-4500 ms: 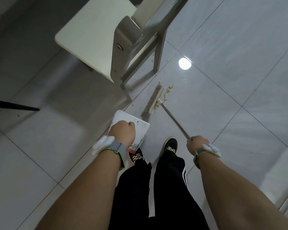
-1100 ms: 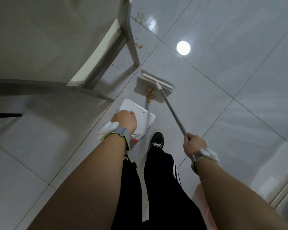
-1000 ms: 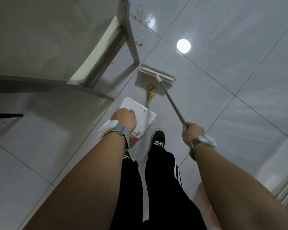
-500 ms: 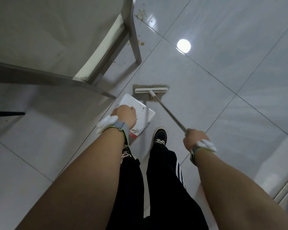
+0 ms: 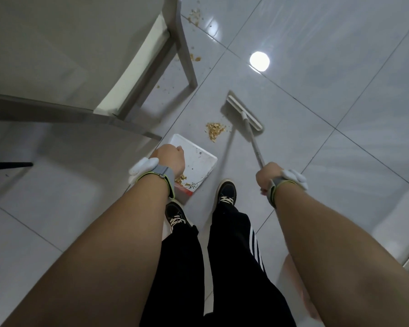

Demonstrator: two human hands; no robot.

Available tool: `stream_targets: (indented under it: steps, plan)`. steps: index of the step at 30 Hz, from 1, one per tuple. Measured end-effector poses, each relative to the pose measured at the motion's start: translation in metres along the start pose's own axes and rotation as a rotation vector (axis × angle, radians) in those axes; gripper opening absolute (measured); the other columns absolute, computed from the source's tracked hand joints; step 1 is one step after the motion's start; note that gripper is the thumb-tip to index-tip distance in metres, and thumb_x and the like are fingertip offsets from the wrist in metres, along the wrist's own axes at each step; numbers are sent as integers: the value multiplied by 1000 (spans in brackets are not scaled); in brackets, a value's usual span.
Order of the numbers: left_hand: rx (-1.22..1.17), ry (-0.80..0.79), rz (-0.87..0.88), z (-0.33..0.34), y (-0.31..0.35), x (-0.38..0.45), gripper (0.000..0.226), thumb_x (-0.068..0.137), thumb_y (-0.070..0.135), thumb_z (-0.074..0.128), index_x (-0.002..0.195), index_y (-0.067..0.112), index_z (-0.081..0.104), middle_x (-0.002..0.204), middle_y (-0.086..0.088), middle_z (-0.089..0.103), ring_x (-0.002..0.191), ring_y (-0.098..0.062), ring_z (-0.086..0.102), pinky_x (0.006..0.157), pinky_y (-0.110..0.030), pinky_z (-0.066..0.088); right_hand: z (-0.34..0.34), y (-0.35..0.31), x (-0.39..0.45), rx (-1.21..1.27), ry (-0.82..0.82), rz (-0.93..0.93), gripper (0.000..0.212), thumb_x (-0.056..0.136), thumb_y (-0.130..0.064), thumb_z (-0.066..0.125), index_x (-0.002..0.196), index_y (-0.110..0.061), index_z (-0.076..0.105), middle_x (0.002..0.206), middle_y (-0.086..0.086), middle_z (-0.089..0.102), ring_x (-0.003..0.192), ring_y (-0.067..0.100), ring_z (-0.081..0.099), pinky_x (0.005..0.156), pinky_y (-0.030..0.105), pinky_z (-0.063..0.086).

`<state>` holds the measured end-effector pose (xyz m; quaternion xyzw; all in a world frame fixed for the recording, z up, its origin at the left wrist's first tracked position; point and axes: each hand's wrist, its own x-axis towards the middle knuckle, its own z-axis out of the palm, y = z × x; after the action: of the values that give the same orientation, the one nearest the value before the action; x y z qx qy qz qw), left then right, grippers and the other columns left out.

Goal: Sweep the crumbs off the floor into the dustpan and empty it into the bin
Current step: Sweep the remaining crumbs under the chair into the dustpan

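Note:
A small heap of tan crumbs (image 5: 215, 130) lies on the grey tiled floor just beyond the open lip of a white dustpan (image 5: 196, 159). My left hand (image 5: 169, 159) is curled above the dustpan, gripping its handle, which the fist hides. A few crumbs (image 5: 181, 178) sit inside the pan near its red back edge. My right hand (image 5: 268, 177) grips the thin metal pole of a broom, whose flat white head (image 5: 244, 113) rests on the floor right of the heap. More crumbs (image 5: 194, 15) lie farther off by a chair leg.
A grey chair (image 5: 85, 67) fills the upper left, with one leg (image 5: 185, 50) standing on the floor near the scattered crumbs. My two dark shoes (image 5: 227, 191) stand just behind the dustpan. A ceiling light reflects on the tiles (image 5: 259, 61).
The broom head has swung away from the dustpan's lip, out to the right and farther off. The crumb heap is visible again in front of the pan. My left hand stays on the dustpan.

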<state>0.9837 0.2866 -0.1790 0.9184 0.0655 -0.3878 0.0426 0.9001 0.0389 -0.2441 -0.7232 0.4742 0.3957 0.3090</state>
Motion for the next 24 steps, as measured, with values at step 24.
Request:
stream_targets:
  steps: [24]
  plan:
    - [161, -93, 70, -23, 55, 34, 30, 97, 8, 40, 117, 1, 62, 114, -15, 64, 103, -31, 64, 76, -35, 50, 12, 74, -65, -554, -118, -239, 32, 89, -29, 43, 115, -33, 62, 98, 2, 67, 85, 26, 65, 71, 29, 50]
